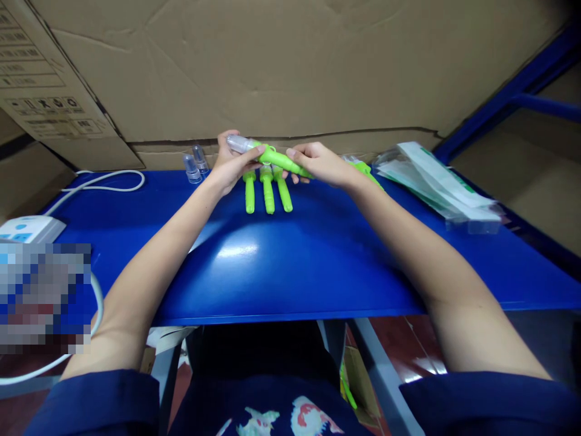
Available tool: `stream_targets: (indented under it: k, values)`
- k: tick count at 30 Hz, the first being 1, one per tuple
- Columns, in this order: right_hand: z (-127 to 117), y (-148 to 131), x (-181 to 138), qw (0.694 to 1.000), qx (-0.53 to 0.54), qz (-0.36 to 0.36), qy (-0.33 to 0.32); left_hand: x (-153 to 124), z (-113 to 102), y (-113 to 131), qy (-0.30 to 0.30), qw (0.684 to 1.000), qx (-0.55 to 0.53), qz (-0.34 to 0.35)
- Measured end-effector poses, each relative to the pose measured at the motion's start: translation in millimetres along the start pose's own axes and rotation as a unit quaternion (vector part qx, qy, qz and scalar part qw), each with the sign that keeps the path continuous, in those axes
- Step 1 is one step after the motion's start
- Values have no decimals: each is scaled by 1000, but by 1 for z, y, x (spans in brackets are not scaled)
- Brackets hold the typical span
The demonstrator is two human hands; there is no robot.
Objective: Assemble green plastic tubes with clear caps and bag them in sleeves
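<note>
Both my hands meet over the far part of the blue table (318, 266), holding one green plastic stick with a clear cap (267, 154) between them. My left hand (231, 162) pinches the clear capped end. Around the green shaft my right hand (320, 163) is closed. Three more green sticks (267, 191) lie side by side on the table just under the hands. Another green piece (365, 169) shows behind my right wrist.
Two small clear caps (196, 163) stand at the back left. A stack of clear plastic bags (438, 184) lies at the right. A white device (29, 229) with a white cable (109, 180) sits at the left edge. Cardboard boxes (272, 66) wall the back.
</note>
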State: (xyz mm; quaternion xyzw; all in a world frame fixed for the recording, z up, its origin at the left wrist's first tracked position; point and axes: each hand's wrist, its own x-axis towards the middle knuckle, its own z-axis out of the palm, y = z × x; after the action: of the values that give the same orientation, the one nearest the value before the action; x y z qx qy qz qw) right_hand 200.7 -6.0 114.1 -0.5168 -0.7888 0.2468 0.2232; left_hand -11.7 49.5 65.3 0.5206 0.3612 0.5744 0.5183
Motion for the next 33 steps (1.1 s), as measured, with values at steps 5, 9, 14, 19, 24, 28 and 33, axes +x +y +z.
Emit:
stream_targets:
  k: [5, 9, 14, 19, 24, 28, 33]
  values:
    - [-2, 8, 1, 994, -50, -29, 90, 11, -12, 0, 62, 998, -1, -2]
    - [0, 8, 3, 988, -84, -31, 123, 17, -23, -2, 38, 999, 12, 7]
    - [0, 17, 9, 996, -3, 13, 89, 12, -19, 0, 18, 1000, -18, -7]
    - [4, 41, 21, 989, 66, -82, 105, 2, -10, 11, 94, 992, -79, -30]
    - [9, 41, 23, 980, 11, -120, 156, -4, -8, 21, 103, 992, -62, -45]
    - [6, 28, 15, 979, -29, -100, 175, -2, -9, 21, 96, 993, -32, -53]
    - [1, 18, 7, 985, -4, -67, 158, 2, -12, 13, 88, 996, -1, -33]
